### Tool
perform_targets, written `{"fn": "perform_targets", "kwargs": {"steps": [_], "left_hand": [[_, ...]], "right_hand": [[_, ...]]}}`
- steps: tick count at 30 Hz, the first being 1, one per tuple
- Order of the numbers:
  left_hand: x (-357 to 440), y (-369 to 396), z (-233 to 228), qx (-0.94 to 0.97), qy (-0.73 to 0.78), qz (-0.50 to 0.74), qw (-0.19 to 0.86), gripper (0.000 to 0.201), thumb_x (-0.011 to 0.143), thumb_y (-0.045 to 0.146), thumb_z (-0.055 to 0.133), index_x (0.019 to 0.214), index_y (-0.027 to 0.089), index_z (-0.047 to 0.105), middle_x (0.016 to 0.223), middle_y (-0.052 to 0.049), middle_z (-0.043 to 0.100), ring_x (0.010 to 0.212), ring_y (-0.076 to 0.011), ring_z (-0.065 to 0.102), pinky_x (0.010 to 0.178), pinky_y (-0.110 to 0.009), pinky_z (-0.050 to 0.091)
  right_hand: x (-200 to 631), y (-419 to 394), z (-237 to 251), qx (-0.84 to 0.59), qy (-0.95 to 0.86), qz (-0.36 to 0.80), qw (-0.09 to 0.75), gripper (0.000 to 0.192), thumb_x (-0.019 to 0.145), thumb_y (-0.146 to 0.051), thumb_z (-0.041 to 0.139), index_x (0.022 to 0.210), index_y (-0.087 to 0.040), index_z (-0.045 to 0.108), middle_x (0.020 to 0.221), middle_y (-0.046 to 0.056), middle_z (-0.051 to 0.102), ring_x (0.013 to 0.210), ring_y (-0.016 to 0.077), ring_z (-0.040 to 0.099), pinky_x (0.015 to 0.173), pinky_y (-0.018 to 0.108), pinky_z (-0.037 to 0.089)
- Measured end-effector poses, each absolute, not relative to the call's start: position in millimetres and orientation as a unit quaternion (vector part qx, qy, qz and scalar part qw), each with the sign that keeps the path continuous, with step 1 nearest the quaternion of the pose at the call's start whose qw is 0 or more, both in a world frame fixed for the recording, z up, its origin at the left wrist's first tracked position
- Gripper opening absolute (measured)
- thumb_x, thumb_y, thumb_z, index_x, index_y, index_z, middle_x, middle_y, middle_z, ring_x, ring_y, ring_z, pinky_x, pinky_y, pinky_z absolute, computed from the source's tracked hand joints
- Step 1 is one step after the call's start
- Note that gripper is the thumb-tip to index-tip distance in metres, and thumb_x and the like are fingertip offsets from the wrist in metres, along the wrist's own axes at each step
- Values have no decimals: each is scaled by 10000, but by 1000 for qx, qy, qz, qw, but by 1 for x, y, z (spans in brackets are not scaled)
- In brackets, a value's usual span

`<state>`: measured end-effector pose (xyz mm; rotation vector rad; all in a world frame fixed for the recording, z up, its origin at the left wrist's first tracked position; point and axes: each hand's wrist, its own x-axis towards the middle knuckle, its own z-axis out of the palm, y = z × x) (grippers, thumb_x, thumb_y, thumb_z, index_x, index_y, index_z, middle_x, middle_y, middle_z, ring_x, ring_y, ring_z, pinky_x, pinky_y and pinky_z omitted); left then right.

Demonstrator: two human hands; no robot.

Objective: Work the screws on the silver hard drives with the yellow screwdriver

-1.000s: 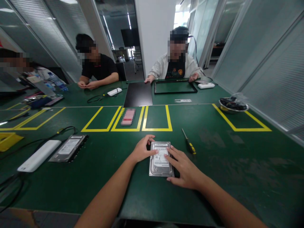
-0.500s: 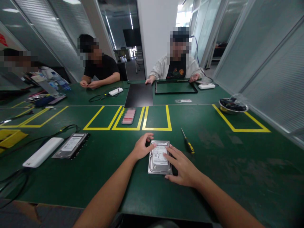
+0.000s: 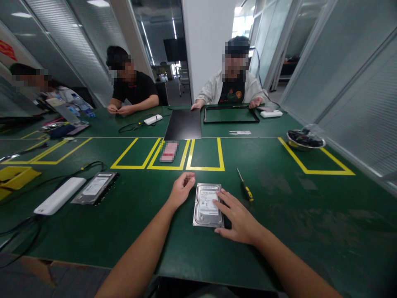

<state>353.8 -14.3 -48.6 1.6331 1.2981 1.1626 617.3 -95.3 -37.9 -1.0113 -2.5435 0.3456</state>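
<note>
Silver hard drive (image 3: 204,207) under your wide-spread right hand (image 3: 240,219).
Your left hand (image 3: 181,192), loosely curled, is just beside the drive; a screwdriver (image 3: 247,190) lies to the right.

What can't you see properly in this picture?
All in the head view:
- Tiny writing on the middle hard drive: too small to read.
- That drive's right edge: partly hidden by the right hand.
- What the pink thing is: blurred into squares.
- The rest of the yellow bin: cut off by the left edge.
</note>
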Motion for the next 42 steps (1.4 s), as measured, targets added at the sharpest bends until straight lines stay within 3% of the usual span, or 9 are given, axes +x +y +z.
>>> {"fn": "perform_targets", "kwargs": {"steps": [5,9,12,14,16,22,30,42], "left_hand": [[327,-16,-33,605,577,464,291,363,862,452,569,1015,132,645,901,-69,681,818,-173,635,762,-284,497],[277,-24,-20,613,672,382,165,386,871,471,510,987,140,671,899,-66,701,800,-191,642,757,-298,502],[232,-37,-20,626,738,243,56,471,866,465,463,1109,111,654,1058,-127,687,963,-254,633,898,-366,481],[206,-51,-25,600,780,174,-26,617,846,515,449,1219,47,596,1207,-207,616,1150,-332,546,1004,-434,420],[188,-68,-30,549,825,121,-60,758,823,583,436,1295,-4,526,1265,-264,556,1194,-386,499,1021,-480,394],[162,-106,-37,422,902,55,-72,941,773,728,376,1279,-57,496,1326,-328,466,1224,-457,453,1016,-503,383],[150,-99,-43,384,922,43,-14,969,784,726,332,1306,-82,459,1369,-381,420,1322,-478,367,1027,-569,348],[174,-108,-39,407,910,63,-49,901,821,715,300,1314,-18,479,1318,-318,498,1279,-456,411,1020,-583,346]], "right_hand": [[618,-96,-37,-361,-905,122,191,796,765,-464,708,1436,-125,445,1543,205,333,1452,367,245,1147,560,291],[619,-96,-36,-365,-905,127,176,809,764,-475,709,1440,-120,440,1550,208,319,1453,372,239,1146,561,295],[618,-96,-34,-369,-904,132,169,811,762,-465,712,1445,-126,435,1553,207,313,1450,380,243,1138,571,304],[618,-96,-33,-370,-904,133,169,806,759,-447,717,1445,-129,435,1555,205,310,1449,380,246,1135,572,309],[618,-96,-32,-371,-903,133,171,805,754,-433,725,1443,-132,438,1556,202,309,1448,378,251,1135,568,314],[618,-97,-35,-371,-903,129,174,806,768,-453,716,1453,-144,425,1552,197,320,1450,376,247,1135,571,313],[619,-96,-37,-370,-902,130,180,798,776,-465,706,1456,-158,422,1552,188,326,1453,373,241,1133,572,316],[620,-96,-39,-368,-904,127,178,811,778,-466,703,1468,-163,401,1561,181,309,1455,369,237,1129,558,329]]}}
